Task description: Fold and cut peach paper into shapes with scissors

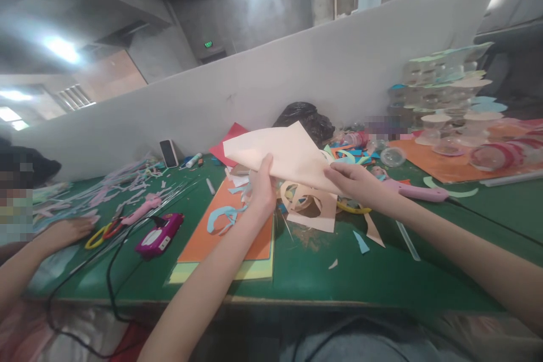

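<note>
A cream sheet of paper [275, 150], partly folded or curled, is held up over the table between both hands. My left hand [263, 184] grips its lower edge, thumb on the near face and the other fingers mostly hidden behind. At the sheet's right corner, my right hand [350, 181] pinches the paper. Below lie cut-out paper scraps [314, 212] with round holes and a stack of coloured paper with an orange sheet [237, 243] on top. A blue paper offcut [223, 218] rests on that stack.
A pink glue gun [418, 191] lies right, a second glue gun [142, 209] left beside scissors [99, 236] and a purple power strip [160, 235]. Another person's hand [72, 235] is at far left. Plastic cups [449, 107] stand stacked at the right; a phone [168, 154] leans on the partition.
</note>
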